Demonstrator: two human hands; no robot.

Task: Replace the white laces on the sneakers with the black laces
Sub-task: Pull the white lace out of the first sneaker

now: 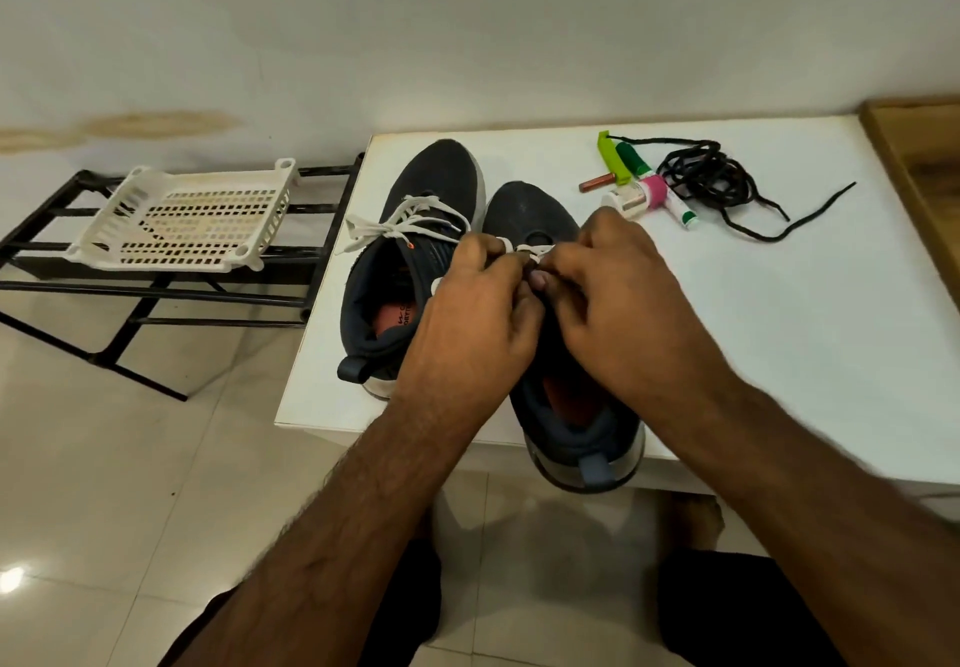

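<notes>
Two dark sneakers stand on the white table [779, 313]. The left sneaker [405, 271] has its white lace [400, 224] tied across the top. Over the right sneaker [535, 214], whose heel juts past the table's front edge, my left hand [478, 302] and my right hand [618, 297] meet with curled fingers and pinch its white lace [530, 250]. Most of that lace is hidden under my fingers. A tangle of black laces [711, 172] lies at the back right of the table.
Small tubes and markers [634, 183] lie beside the black laces. A white plastic basket [192, 219] sits on a black metal rack [156, 292] left of the table. A wooden edge [919, 157] borders the table's right side. My knees show below over the tiled floor.
</notes>
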